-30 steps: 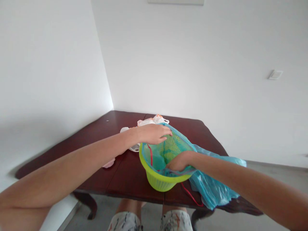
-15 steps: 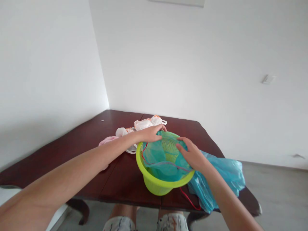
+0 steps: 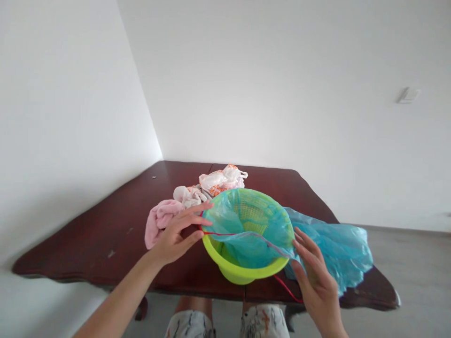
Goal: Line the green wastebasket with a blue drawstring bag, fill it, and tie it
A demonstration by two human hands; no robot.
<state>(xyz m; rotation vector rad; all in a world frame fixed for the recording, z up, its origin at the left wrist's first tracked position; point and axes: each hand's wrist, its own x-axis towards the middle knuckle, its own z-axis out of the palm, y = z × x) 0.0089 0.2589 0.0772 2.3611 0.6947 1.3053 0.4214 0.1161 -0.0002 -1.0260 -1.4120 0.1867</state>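
A lime-green plastic basket [image 3: 235, 274] stands near the front edge of the table. A thin blue-green drawstring garbage bag [image 3: 243, 246] lines it loosely. The bag is draped over the far rim, while its near edge, with a red drawstring, sags across the opening. At the left rim, my left hand [image 3: 179, 232] has its fingers spread, fingertips touching the bag's edge. My right hand [image 3: 313, 267] is at the right rim with thumb and fingers apart, fingertips against the bag and rim. More blue plastic [image 3: 334, 249] lies to the right of the basket.
A pink folded cloth [image 3: 162, 220] lies left of the basket. Behind it are crumpled white plastic bags with orange print [image 3: 220, 180]. The dark red-brown table [image 3: 116, 220] stands against white walls. A red string [image 3: 288, 288] hangs toward the front edge.
Both hands have moved from the far rim toward me, the left to the left rim and the right to the right rim. The bag now spreads over the far rim.
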